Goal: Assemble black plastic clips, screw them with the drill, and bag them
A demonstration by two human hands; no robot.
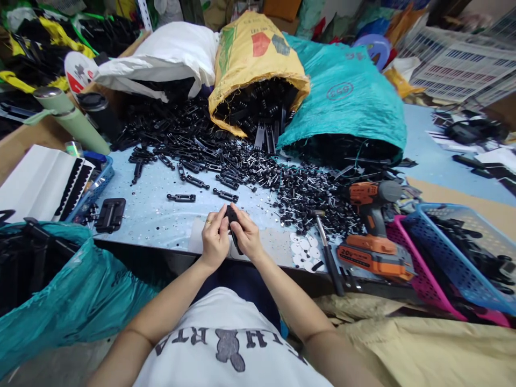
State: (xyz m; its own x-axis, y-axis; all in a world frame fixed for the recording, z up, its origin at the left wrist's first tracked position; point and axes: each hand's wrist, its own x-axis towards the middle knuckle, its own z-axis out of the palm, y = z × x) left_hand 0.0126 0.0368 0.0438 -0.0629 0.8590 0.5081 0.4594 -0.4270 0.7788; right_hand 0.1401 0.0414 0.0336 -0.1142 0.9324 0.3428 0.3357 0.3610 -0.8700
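My left hand and my right hand meet at the near edge of the light blue table. Both pinch one small black plastic part held upright between them. The left hand wears a ring. Behind them a large heap of black plastic parts and small metal pins spreads across the table. It spills from a yellow sack, a white sack and a teal sack. Single black strips lie loose to the left of the heap.
An orange cordless drill and a hammer lie right of my hands, beside white discs. Blue and pink baskets stand far right. A green bottle, a blue basket and a black hinge part sit left. A teal bag hangs below.
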